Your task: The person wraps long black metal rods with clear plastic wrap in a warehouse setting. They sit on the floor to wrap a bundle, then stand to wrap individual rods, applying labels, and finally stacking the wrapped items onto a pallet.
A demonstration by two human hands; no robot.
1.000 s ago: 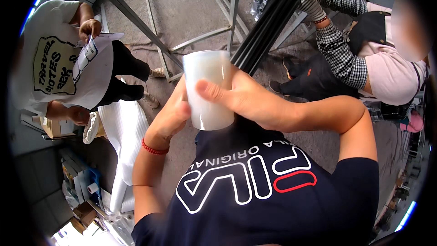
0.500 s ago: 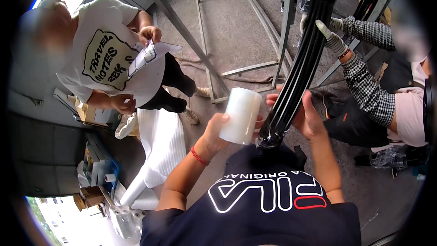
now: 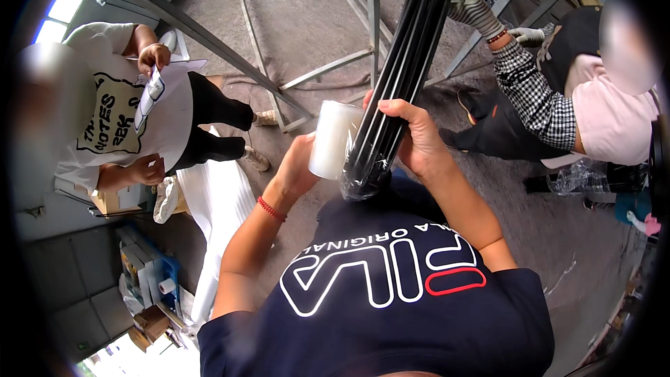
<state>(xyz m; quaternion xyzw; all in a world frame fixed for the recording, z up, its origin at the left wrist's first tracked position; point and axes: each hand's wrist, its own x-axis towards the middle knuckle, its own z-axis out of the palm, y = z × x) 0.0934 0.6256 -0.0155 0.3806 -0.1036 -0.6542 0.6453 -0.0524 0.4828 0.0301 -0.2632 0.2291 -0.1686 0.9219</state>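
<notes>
My left hand [image 3: 298, 165] holds a roll of clear stretch film [image 3: 333, 138] upright against the left side of a bundle of long black strips [image 3: 396, 73]. My right hand [image 3: 419, 138] grips that bundle from the right, its thumb lying across the front and some fingertips showing on the far side. Crinkled clear film covers the bundle's near end, close to my chest. Farther up, the striped gloved hand [image 3: 476, 10] of a person on the right is at the bundle; the strips hide part of that glove.
A grey metal frame [image 3: 317, 70] lies beyond my hands on the floor. At left a person in a white shirt [image 3: 139, 119] holds a paper. White foam sheeting [image 3: 216, 202] stretches beside that person. Film-wrapped black pieces [image 3: 593, 178] lie at right.
My right hand was spread beside the bundle and is now closed round it. The film roll has come up against the strips. The whole view has shifted, with the surroundings moving left.
</notes>
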